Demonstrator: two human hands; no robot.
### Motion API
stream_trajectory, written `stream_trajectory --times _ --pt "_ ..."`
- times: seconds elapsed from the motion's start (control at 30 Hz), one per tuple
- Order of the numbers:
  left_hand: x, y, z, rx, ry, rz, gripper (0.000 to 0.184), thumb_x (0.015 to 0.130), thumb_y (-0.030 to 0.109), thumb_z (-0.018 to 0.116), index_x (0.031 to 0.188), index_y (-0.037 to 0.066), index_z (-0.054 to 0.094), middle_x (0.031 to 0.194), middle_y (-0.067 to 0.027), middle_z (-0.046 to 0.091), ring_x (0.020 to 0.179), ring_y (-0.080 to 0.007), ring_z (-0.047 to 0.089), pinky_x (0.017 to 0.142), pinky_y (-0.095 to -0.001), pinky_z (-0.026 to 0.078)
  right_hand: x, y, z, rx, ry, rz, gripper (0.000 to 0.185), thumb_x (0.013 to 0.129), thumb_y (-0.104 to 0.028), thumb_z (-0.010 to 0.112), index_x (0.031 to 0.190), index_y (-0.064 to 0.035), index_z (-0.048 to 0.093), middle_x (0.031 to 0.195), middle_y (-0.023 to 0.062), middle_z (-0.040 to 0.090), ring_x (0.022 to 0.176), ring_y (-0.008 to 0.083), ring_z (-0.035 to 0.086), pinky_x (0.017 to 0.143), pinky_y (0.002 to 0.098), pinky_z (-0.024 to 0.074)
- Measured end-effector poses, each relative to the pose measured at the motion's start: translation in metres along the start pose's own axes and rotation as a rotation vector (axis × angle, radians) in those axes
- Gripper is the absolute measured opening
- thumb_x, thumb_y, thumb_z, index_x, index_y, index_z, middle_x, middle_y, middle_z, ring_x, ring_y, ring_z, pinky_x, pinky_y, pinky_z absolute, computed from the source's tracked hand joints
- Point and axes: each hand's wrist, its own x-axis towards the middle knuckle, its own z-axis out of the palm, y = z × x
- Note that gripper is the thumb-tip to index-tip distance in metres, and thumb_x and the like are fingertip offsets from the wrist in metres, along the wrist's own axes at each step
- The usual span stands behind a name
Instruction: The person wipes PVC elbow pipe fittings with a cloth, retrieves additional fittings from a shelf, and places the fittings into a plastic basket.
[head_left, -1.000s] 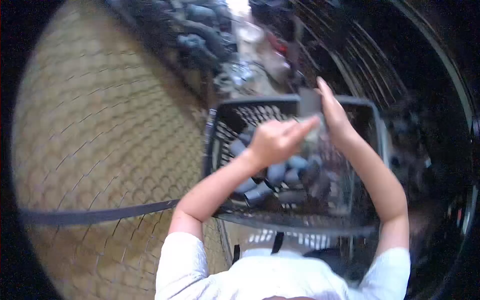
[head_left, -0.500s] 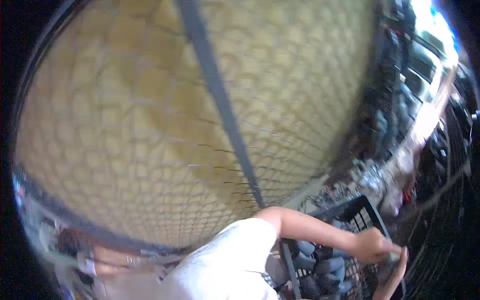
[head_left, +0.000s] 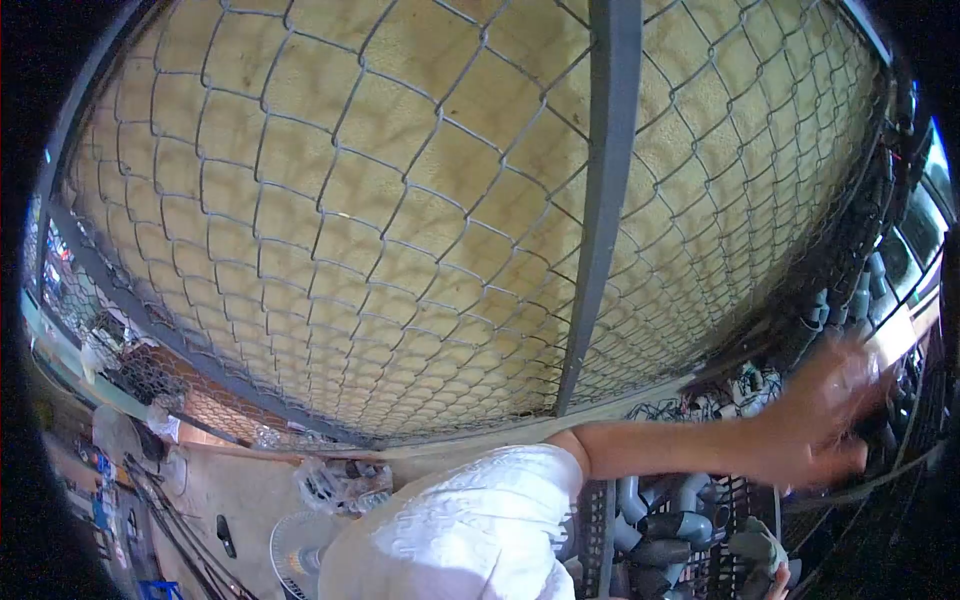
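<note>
My left hand (head_left: 815, 425) reaches out to the right above the crate, blurred by motion. Its thumb and fingers look spread apart, and I make out nothing held in it. At the bottom edge, only the fingertips of my right hand (head_left: 779, 580) show, closed against a pale grey pipe fitting (head_left: 757, 546). Beneath my left forearm is a black plastic crate (head_left: 597, 535) with slotted walls. Several grey pipe fittings (head_left: 680, 526), some of them elbows, lie in it. The rest of my right hand is out of view.
A chain-link fence with a grey metal post (head_left: 605, 180) rises close beside me, before a yellowish wall. More grey fittings (head_left: 862, 295) are stacked at the far right. A fan (head_left: 297, 555), a plastic bag (head_left: 335, 485) and long rods (head_left: 180, 530) are on the floor at lower left.
My left hand has moved up and away from my right hand, where the two were together over the crate. The view has turned, and the fence post now stands farther right.
</note>
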Motion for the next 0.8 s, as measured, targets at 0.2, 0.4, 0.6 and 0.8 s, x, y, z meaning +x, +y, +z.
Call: stream_trajectory --times 0.2,0.4,0.6,0.8 --pt "0.042 0.079 -0.25 -0.042 0.366 0.142 0.075 0.085 0.043 0.065 0.141 0.001 0.037 0.141 -0.0235 0.033 0.135 -0.0396 0.031 0.115 -0.0523 0.019 0.01 0.023 -0.004 0.005 0.134 -0.018 0.051 0.095 -0.041 0.058 0.131 -0.0037 0.055 0.123 0.0097 0.057 0.114 0.023 0.056 0.097 0.0349 0.0443" --pt "0.069 0.146 -0.314 -0.058 0.295 0.289 0.073 0.086 0.043 0.064 0.14 0.002 0.038 0.141 -0.0229 0.034 0.135 -0.0393 0.031 0.115 -0.0526 0.019 0.023 0.028 -0.012 -0.06 -0.005 -0.084 0.045 0.09 -0.042 0.066 0.115 -0.0045 0.061 0.101 0.0037 0.061 0.092 0.0137 0.058 0.08 0.0298 0.0475" --pt "0.062 0.179 -0.341 -0.108 0.299 0.351 0.071 0.087 0.042 0.063 0.14 0.002 0.039 0.141 -0.0223 0.035 0.135 -0.039 0.032 0.115 -0.0529 0.019 0.038 0.03 -0.019 -0.03 -0.071 -0.157 0.045 0.09 -0.04 0.066 0.112 -0.0021 0.061 0.1 0.006 0.065 0.086 0.0167 0.064 0.074 0.0291 0.0506" --pt "0.078 0.206 -0.367 -0.219 0.247 0.348 0.069 0.087 0.042 0.062 0.14 0.003 0.039 0.14 -0.0218 0.036 0.135 -0.0387 0.033 0.115 -0.0532 0.019 0.022 0.022 0.005 -0.046 0.035 -0.32 0.045 0.086 -0.032 0.071 0.116 -0.003 0.057 0.101 0.0032 0.06 0.089 0.0154 0.059 0.08 0.0309 0.0469"
